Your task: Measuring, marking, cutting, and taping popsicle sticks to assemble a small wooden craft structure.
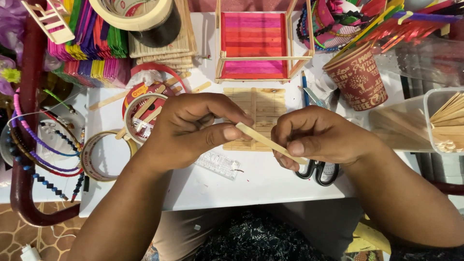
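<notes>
Left hand: the left hand (191,128) is closed in a pinch; thumb and fingers grip the upper left end of a plain wooden craft stick (269,142); the hand sits above the white table (251,181), left of centre.
Right hand: the right hand (321,135) is likewise closed in a pinch; its fingertips clamp the lower right end of the same stick; the two hands are near each other, joined only by the stick.
Stick: held clear of the table between both hands; tilted, running from upper left down to lower right; uncoloured wood.
Panel: a flat panel of plain sticks (263,108) lies on the table directly beyond and partly under the hands; its slats run side by side.
Frame: a box frame with pink, red and orange slats (253,46) stands just beyond the panel.
Scissors: black-handled scissors (316,171) lie under the right hand; only the handle loops show clearly.
Tape rolls: several tape rolls (104,154) lie left of the left hand; a large masking tape roll (137,14) rests on stacked sticks at the top left.
Cup: a red patterned paper cup (357,77) stands tilted at the upper right.
Container: a clear plastic container (442,121) at the right edge holds more plain sticks.
Colour stock: bundles of coloured sticks (92,43) lie at the upper left; strings of beads (43,145) rest at the far left.
</notes>
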